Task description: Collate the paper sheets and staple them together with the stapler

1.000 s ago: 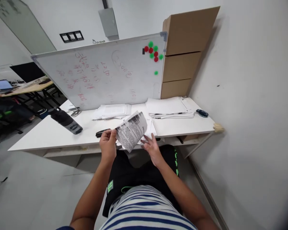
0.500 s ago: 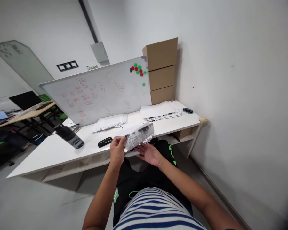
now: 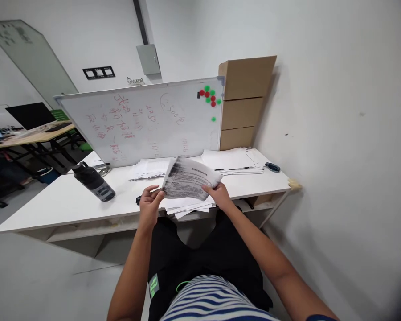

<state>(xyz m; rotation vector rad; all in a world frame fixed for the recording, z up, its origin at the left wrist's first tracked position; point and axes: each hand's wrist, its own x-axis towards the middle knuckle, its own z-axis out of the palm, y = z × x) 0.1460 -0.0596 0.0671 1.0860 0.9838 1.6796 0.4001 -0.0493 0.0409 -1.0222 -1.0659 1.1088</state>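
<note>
Over the near edge of the bench [image 3: 70,203], both hands hold 1 printed sheet [image 3: 189,178]: the left hand [image 3: 149,206] pinches its left edge, the right hand [image 3: 220,197] its right corner. A loose pinch could let it sag or slip onto the stack [image 3: 187,206] beneath, which overhangs the edge and might slide off. The sheet is white, curled, densely printed, smudged dark at its far-left corner.
</note>
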